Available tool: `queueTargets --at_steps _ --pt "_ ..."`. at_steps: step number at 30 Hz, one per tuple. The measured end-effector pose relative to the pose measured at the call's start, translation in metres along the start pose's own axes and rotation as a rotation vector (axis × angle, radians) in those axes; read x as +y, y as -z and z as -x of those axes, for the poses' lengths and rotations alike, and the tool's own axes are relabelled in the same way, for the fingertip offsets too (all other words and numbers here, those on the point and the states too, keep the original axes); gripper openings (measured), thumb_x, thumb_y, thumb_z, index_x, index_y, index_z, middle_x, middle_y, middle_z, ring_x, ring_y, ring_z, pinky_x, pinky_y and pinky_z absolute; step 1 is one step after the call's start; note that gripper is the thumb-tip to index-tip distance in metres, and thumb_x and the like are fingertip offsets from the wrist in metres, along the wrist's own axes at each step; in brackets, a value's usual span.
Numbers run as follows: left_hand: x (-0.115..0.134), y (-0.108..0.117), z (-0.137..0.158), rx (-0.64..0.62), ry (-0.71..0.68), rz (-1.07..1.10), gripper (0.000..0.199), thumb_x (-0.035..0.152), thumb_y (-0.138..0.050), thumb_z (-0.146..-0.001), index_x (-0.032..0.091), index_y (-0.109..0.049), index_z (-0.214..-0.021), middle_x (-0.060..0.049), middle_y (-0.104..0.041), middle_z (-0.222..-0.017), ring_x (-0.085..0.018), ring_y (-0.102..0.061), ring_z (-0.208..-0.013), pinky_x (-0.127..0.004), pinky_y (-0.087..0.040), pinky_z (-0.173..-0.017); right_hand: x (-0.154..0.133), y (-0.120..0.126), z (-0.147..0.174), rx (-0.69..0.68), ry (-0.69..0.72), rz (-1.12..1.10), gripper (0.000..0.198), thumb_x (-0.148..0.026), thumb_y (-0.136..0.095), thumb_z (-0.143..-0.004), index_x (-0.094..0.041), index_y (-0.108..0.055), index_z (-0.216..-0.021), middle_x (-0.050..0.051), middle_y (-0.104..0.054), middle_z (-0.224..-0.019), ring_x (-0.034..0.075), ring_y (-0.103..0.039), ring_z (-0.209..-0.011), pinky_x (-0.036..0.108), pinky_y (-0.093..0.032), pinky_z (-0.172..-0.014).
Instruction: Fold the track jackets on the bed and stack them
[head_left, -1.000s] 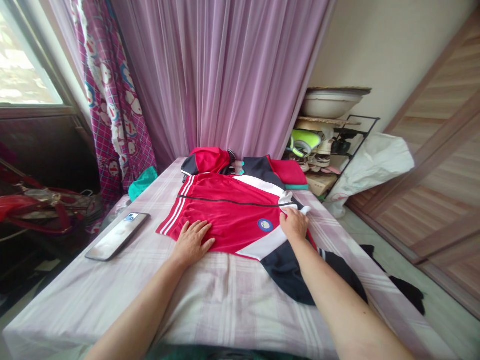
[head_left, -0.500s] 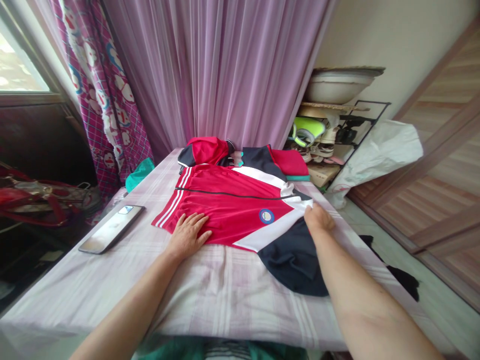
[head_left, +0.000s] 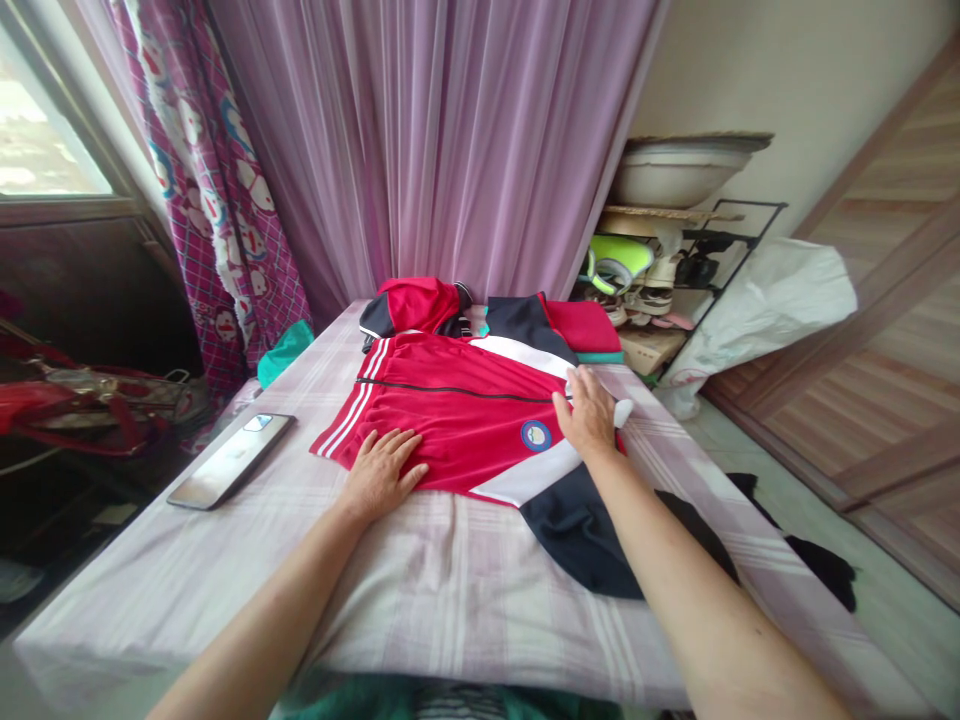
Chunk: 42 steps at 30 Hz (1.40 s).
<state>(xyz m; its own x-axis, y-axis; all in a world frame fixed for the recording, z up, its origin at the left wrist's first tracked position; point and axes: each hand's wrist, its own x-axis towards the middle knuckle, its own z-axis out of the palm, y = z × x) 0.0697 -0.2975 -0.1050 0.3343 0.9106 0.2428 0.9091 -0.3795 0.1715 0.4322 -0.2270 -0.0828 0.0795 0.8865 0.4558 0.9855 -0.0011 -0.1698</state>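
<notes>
A red, white and dark navy zip-up track jacket (head_left: 450, 420) lies spread out on the table, its striped hem to the left and its collar to the right. The zip runs across it, and a round blue-and-white badge (head_left: 536, 436) sits near the chest. My left hand (head_left: 380, 468) rests flat on the red lower part, fingers spread. On the upper front by the collar lies my right hand (head_left: 590, 412), fingers extended over the top of the zip. It hides part of the collar. One dark sleeve reaches towards me under my right forearm.
A phone (head_left: 231, 460) lies on the checked tablecloth (head_left: 420, 590) at the left. Behind the jacket are a crumpled red-and-navy garment (head_left: 420, 303) and folded red clothing (head_left: 581, 325). A shoe rack (head_left: 739, 245) with a basin (head_left: 682, 170) and a white bag (head_left: 780, 300) stand at the right.
My right hand has let go of the collar edge and moved left onto the jacket's upper front. My left hand stays on the lower part. The view has shifted slightly.
</notes>
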Motion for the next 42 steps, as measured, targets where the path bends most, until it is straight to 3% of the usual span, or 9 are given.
queueTargets --at_steps 2,6,10,13,15,20,27,37,42 --pt "0.002 0.000 0.000 -0.005 0.001 0.007 0.053 0.053 -0.043 -0.095 0.026 -0.054 -0.140 -0.009 -0.058 -0.143 -0.029 -0.047 -0.137 -0.056 -0.025 -0.118 -0.006 -0.010 0.005 -0.215 0.085 0.051 0.057 -0.044 -0.031 -0.099 -0.020 -0.042 -0.150 0.011 -0.034 -0.159 0.027 -0.029 -0.145 0.044 -0.024 -0.116" --pt "-0.003 0.007 -0.001 0.080 0.001 0.063 0.048 0.047 -0.038 -0.098 0.023 -0.059 -0.134 -0.008 -0.062 -0.138 -0.025 -0.053 -0.131 -0.048 -0.034 -0.115 0.003 -0.024 0.010 -0.473 -0.070 0.146 0.060 -0.051 -0.027 -0.099 -0.025 -0.039 -0.151 0.009 -0.031 -0.161 0.026 -0.026 -0.147 0.053 -0.020 -0.117" --pt "-0.033 0.022 0.000 0.272 0.266 0.026 0.045 0.036 -0.032 -0.098 0.021 -0.062 -0.127 -0.009 -0.066 -0.133 -0.022 -0.057 -0.125 -0.040 -0.039 -0.110 0.021 -0.022 0.014 -0.313 -0.134 0.179 0.055 -0.044 -0.028 -0.099 -0.021 -0.049 -0.144 0.013 -0.039 -0.156 0.026 -0.034 -0.143 0.052 -0.021 -0.116" --pt "-0.062 0.031 0.006 0.217 0.567 -0.071 0.044 0.036 -0.035 -0.096 0.020 -0.063 -0.126 -0.011 -0.066 -0.130 -0.027 -0.059 -0.122 -0.043 -0.041 -0.106 0.033 -0.017 0.017 -0.088 -0.258 0.147 0.050 -0.039 -0.033 -0.097 -0.018 -0.056 -0.137 0.017 -0.045 -0.150 0.032 -0.040 -0.137 0.054 -0.027 -0.111" --pt "-0.073 0.034 0.010 0.135 0.667 -0.109 0.045 0.039 -0.036 -0.095 0.019 -0.064 -0.124 -0.013 -0.068 -0.127 -0.029 -0.060 -0.120 -0.044 -0.042 -0.103 0.039 -0.015 0.016 0.012 -0.412 0.085 0.052 -0.039 -0.037 -0.095 -0.016 -0.052 -0.139 0.021 -0.045 -0.148 0.035 -0.042 -0.134 0.056 -0.031 -0.107" --pt "-0.072 0.041 0.011 0.070 0.734 -0.157 0.048 0.048 -0.039 -0.092 0.021 -0.069 -0.118 -0.015 -0.067 -0.126 -0.035 -0.057 -0.119 -0.048 -0.044 -0.098 0.050 -0.013 0.010 -0.006 -0.769 -0.016 0.065 -0.052 -0.037 -0.092 -0.008 -0.052 -0.137 0.029 -0.046 -0.143 0.041 -0.043 -0.132 0.058 -0.034 -0.101" --pt "-0.078 0.053 -0.003 -0.066 0.776 -0.155 0.049 0.055 -0.044 -0.087 0.019 -0.072 -0.105 -0.019 -0.067 -0.122 -0.039 -0.059 -0.117 -0.051 -0.047 -0.090 0.048 -0.008 0.008 -0.100 -0.670 0.000 0.056 -0.048 -0.036 -0.092 -0.009 -0.066 -0.118 0.025 -0.060 -0.127 0.039 -0.052 -0.124 0.055 -0.037 -0.101" --pt "-0.068 0.066 0.016 -0.124 0.843 -0.125 0.035 0.050 -0.040 -0.092 0.022 -0.058 -0.105 -0.012 -0.072 -0.113 -0.031 -0.069 -0.103 -0.037 -0.051 -0.078 0.047 0.010 0.006 -0.232 -0.670 -0.031 0.056 -0.046 -0.030 -0.096 -0.015 -0.061 -0.129 0.023 -0.067 -0.112 0.039 -0.061 -0.107 0.050 -0.045 -0.087" --pt "-0.073 0.066 0.014 -0.143 0.791 -0.089 0.040 0.044 -0.044 -0.091 0.023 -0.050 -0.125 -0.011 -0.071 -0.120 -0.030 -0.067 -0.109 -0.038 -0.050 -0.084 0.044 0.010 0.006 -0.170 -0.698 -0.054 0.059 -0.050 -0.038 -0.093 -0.014 -0.054 -0.137 0.024 -0.066 -0.116 0.040 -0.062 -0.109 0.051 -0.046 -0.089"
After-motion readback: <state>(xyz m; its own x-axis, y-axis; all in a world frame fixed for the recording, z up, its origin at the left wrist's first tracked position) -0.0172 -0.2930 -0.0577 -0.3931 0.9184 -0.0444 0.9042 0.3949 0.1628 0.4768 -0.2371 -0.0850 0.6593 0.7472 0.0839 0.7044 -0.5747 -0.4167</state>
